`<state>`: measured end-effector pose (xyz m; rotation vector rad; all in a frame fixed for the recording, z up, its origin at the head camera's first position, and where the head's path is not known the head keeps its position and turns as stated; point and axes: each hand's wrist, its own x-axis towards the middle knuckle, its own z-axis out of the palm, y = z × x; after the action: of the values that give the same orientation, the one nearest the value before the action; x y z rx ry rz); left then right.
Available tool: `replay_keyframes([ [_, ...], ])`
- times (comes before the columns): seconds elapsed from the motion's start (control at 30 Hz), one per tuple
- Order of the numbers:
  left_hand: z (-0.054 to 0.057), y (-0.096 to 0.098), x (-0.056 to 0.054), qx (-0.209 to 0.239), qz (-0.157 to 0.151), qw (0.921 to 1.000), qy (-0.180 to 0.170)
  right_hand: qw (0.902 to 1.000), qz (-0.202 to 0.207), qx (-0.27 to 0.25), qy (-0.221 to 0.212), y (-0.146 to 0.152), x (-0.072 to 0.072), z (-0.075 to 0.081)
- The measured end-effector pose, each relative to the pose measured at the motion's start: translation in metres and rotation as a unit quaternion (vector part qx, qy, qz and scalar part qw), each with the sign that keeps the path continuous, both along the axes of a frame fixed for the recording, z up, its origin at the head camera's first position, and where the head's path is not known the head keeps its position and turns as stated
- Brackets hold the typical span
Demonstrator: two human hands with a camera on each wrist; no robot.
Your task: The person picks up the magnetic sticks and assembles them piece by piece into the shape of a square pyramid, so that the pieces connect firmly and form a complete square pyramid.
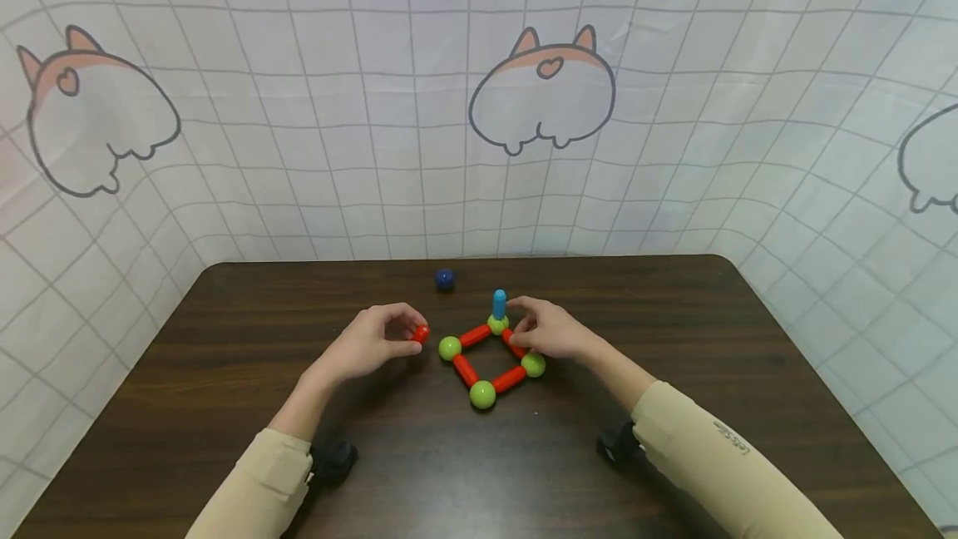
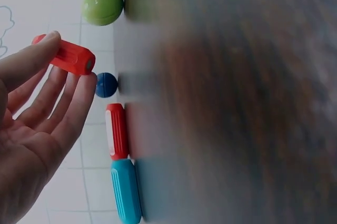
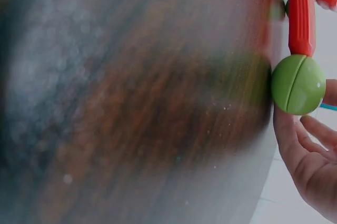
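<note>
1. White gridded cloth (image 1: pixel 419 106) is hanging behind a dark wooden table (image 1: pixel 479 481).
2. The left hand (image 1: pixel 372 342) is pinching a raised red rod (image 2: pixel 73 57) between thumb and fingers, left of a square frame (image 1: pixel 466 370).
3. Green balls (image 1: pixel 482 394) and red rods (image 1: pixel 511 379) are forming this frame; a blue rod (image 1: pixel 499 304) is standing on its far ball (image 1: pixel 497 325).
4. The right hand (image 1: pixel 557 333) is arching beside the blue rod; I cannot tell whether its fingers are clamping anything.
5. A dark blue ball (image 1: pixel 445 279) is resting near the far edge.
</note>
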<state>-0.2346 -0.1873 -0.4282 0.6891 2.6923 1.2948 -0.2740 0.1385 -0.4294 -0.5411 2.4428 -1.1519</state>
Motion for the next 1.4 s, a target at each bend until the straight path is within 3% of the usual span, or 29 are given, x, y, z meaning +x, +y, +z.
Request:
replay_keyframes([
  [0.33,0.003,0.010,-0.007,0.015,0.013,0.9998,-0.004,0.9999,-0.003,0.001,-0.012,0.000,0.002,-0.002],
  [0.8,0.012,0.025,-0.014,0.061,0.057,0.9963,-0.022,0.9968,-0.025,-0.048,-0.059,0.000,0.006,-0.002],
  [1.03,0.012,0.036,-0.019,0.075,0.052,0.9956,-0.023,0.9959,-0.041,-0.042,-0.068,0.000,0.009,-0.002],
  [1.4,0.010,0.046,-0.027,0.081,0.040,0.9955,-0.026,0.9955,-0.033,-0.053,-0.071,-0.002,0.009,-0.001],
])
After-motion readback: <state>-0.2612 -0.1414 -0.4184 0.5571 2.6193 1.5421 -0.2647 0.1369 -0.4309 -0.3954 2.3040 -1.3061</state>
